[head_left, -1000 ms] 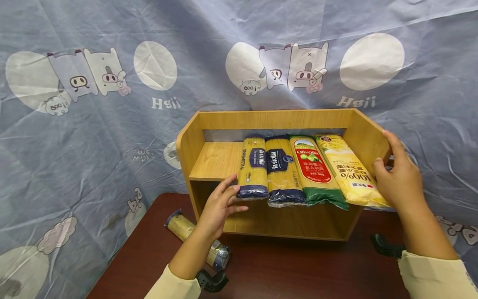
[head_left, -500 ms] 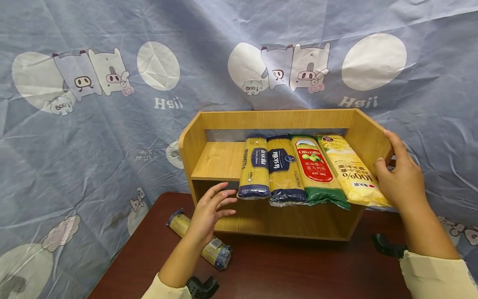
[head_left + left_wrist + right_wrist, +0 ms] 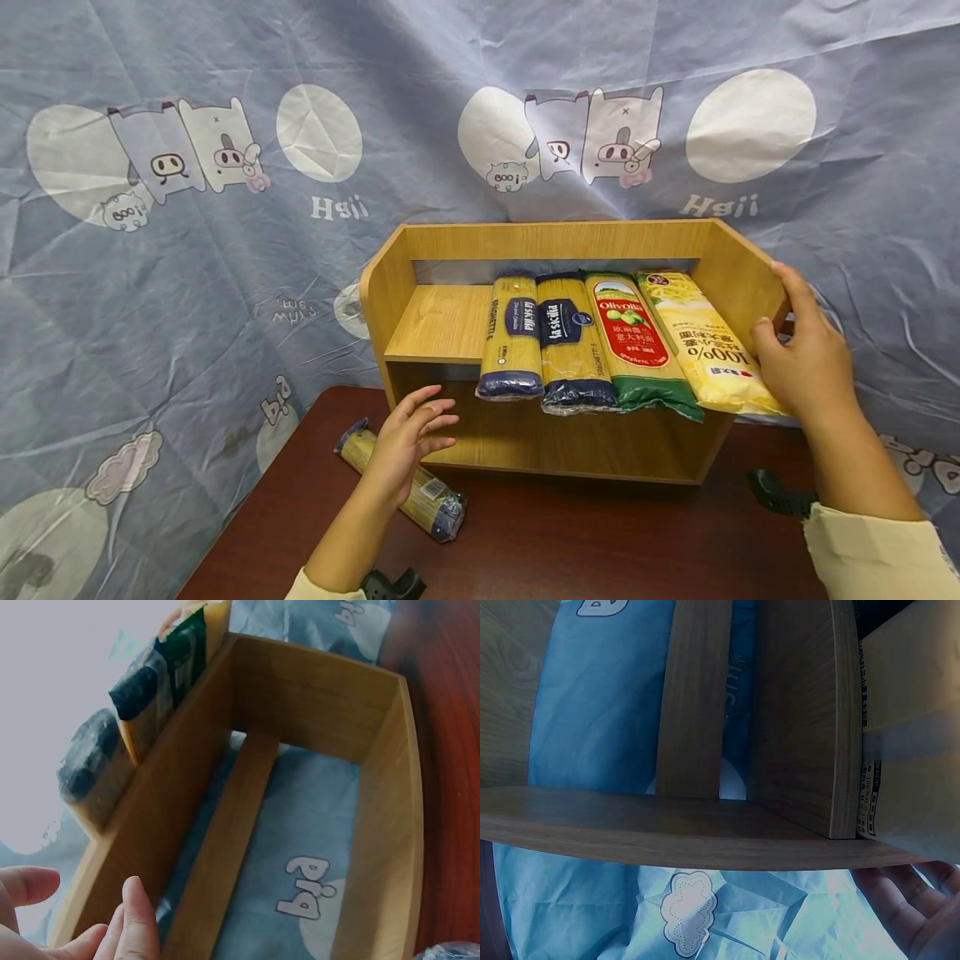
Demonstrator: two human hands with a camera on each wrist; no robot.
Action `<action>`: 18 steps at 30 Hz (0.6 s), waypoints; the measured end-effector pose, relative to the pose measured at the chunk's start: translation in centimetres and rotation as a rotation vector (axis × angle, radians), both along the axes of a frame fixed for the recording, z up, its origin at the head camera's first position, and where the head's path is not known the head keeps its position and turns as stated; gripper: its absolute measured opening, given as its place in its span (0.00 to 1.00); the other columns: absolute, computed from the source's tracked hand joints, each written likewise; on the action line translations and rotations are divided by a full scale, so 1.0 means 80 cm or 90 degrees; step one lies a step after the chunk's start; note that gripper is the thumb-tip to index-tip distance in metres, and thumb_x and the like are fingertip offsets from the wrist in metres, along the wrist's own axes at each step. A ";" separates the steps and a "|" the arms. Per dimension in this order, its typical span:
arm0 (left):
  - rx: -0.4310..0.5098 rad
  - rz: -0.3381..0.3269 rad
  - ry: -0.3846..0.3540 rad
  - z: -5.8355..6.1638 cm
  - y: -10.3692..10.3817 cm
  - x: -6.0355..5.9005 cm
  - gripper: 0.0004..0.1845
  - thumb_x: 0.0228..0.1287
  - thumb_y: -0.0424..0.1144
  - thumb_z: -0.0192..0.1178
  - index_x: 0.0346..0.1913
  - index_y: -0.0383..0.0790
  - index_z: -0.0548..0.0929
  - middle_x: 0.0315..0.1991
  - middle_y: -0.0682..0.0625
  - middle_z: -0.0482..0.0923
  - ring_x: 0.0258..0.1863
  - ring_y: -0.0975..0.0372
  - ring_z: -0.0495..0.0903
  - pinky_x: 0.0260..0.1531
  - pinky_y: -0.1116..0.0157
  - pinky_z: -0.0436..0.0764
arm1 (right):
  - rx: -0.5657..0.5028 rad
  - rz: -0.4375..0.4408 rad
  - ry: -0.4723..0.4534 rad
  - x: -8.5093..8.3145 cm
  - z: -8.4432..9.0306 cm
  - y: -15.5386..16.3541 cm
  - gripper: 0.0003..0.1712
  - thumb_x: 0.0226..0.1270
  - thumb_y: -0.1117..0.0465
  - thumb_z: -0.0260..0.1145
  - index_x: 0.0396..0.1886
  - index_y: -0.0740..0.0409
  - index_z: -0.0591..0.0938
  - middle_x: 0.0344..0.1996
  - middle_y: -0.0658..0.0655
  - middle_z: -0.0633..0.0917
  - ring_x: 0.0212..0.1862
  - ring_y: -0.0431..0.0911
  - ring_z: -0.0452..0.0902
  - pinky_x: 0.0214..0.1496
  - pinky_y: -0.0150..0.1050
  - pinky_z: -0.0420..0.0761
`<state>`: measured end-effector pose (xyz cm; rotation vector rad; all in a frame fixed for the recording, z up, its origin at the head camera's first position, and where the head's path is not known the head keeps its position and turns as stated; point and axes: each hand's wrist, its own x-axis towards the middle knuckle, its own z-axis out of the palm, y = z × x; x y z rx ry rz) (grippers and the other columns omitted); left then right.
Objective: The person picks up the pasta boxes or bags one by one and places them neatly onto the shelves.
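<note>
My left hand (image 3: pixel 405 440) hangs with fingers spread and holds nothing, before the left front of a two-tier wooden shelf (image 3: pixel 555 242). Behind its wrist a pack of spaghetti (image 3: pixel 435 504) lies on the table. With my right hand (image 3: pixel 808 362) I grip the shelf's right side panel, the thumb inside near a yellow pasta pack (image 3: pixel 701 342); in the right wrist view its fingers (image 3: pixel 889 904) reach the outer side. Left of that pack lie a green-ended Olivoilà pack (image 3: pixel 633 333) and two blue-ended La Sicilia spaghetti packs (image 3: pixel 510 337), side by side, ends jutting over the front edge.
The upper board (image 3: pixel 435 321) shows bare wood left of the packs. Below is the lower compartment (image 3: pixel 570 442). The shelf stands on a dark red table (image 3: pixel 570 533) against a blue-grey printed cloth (image 3: pixel 405 125).
My left hand has drawn away from the leftmost spaghetti pack, moving down and left. The right hand keeps its grip on the side panel, and the packs lie as before.
</note>
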<state>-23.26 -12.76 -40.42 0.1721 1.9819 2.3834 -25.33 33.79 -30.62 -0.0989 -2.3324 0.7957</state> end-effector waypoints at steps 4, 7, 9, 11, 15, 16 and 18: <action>0.008 0.010 -0.009 -0.011 -0.007 0.001 0.22 0.78 0.41 0.51 0.70 0.41 0.69 0.60 0.43 0.78 0.55 0.53 0.82 0.47 0.60 0.86 | -0.001 -0.002 0.007 0.000 -0.001 0.000 0.41 0.71 0.59 0.49 0.81 0.29 0.52 0.59 0.76 0.76 0.56 0.73 0.76 0.47 0.67 0.68; 0.001 0.016 -0.013 -0.020 -0.012 0.002 0.22 0.79 0.42 0.49 0.70 0.40 0.69 0.61 0.42 0.77 0.55 0.55 0.82 0.49 0.58 0.85 | -0.003 -0.005 0.008 0.000 -0.001 0.000 0.41 0.71 0.59 0.49 0.81 0.29 0.53 0.60 0.77 0.76 0.56 0.73 0.77 0.47 0.67 0.68; -0.007 0.022 -0.016 -0.027 -0.016 0.002 0.22 0.79 0.42 0.49 0.70 0.39 0.69 0.61 0.42 0.77 0.55 0.55 0.82 0.50 0.57 0.85 | -0.004 -0.006 0.008 0.000 -0.002 0.000 0.41 0.71 0.59 0.49 0.81 0.29 0.53 0.61 0.76 0.76 0.56 0.73 0.77 0.47 0.67 0.68; -0.016 0.027 -0.017 -0.036 -0.020 0.002 0.22 0.80 0.42 0.49 0.70 0.38 0.68 0.61 0.42 0.77 0.56 0.53 0.81 0.50 0.57 0.85 | -0.006 -0.005 0.006 0.000 -0.002 0.000 0.41 0.71 0.59 0.49 0.81 0.29 0.52 0.61 0.76 0.75 0.56 0.73 0.76 0.48 0.68 0.68; -0.041 0.036 -0.028 -0.052 -0.028 0.002 0.23 0.80 0.42 0.48 0.70 0.36 0.67 0.61 0.40 0.76 0.57 0.51 0.80 0.50 0.56 0.85 | -0.007 -0.004 0.004 0.001 -0.001 -0.001 0.41 0.71 0.58 0.49 0.81 0.28 0.52 0.60 0.75 0.75 0.57 0.73 0.76 0.49 0.68 0.68; -0.049 0.038 -0.032 -0.056 -0.031 0.003 0.23 0.80 0.41 0.47 0.70 0.35 0.67 0.62 0.40 0.75 0.57 0.51 0.80 0.51 0.56 0.85 | -0.007 -0.004 0.004 0.001 -0.001 -0.001 0.41 0.71 0.58 0.49 0.81 0.28 0.52 0.60 0.75 0.76 0.57 0.73 0.76 0.49 0.68 0.67; -0.068 0.045 -0.045 -0.064 -0.034 0.004 0.23 0.80 0.41 0.48 0.71 0.34 0.67 0.63 0.38 0.75 0.56 0.52 0.80 0.51 0.56 0.85 | -0.006 -0.005 0.004 0.001 -0.001 -0.001 0.41 0.71 0.59 0.49 0.81 0.28 0.52 0.59 0.74 0.76 0.57 0.73 0.76 0.49 0.67 0.67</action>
